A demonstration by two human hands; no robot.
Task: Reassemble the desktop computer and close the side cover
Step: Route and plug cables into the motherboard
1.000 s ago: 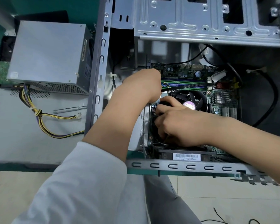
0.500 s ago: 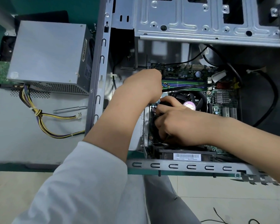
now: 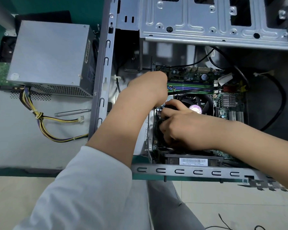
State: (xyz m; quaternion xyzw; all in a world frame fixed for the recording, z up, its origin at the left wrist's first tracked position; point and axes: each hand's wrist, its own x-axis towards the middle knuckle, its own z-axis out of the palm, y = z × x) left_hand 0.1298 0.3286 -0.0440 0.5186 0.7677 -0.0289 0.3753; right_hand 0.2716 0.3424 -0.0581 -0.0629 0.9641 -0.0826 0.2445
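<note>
The open grey sheet-metal computer case lies on its side on a green table, its cavity facing up. Inside it a green circuit motherboard lies flat, with long green and blue memory slots along its far part and a round black cooling fan with a pale pink hub label at its middle.

The right hand is over the near-left edge of the fan, fingers curled down around a dark rounded part beneath; what exactly it grips is hidden by the hand itself. The left hand is just beside it, on the far-left side of the fan, turned knuckles-up and clenched; a thin black cable runs rightward from its fist across the memory slots, so it appears to hold that cable. The two hands are nearly touching.

A stamped silver drive cage with ribs and round holes spans the case's far side.

Left of the case, a boxy grey metal power supply with a perforated grille side rests on a flat pale grey panel, trailing a bundle of yellow, black and purple wires. A slim metal rod-like tool lies near them.
</note>
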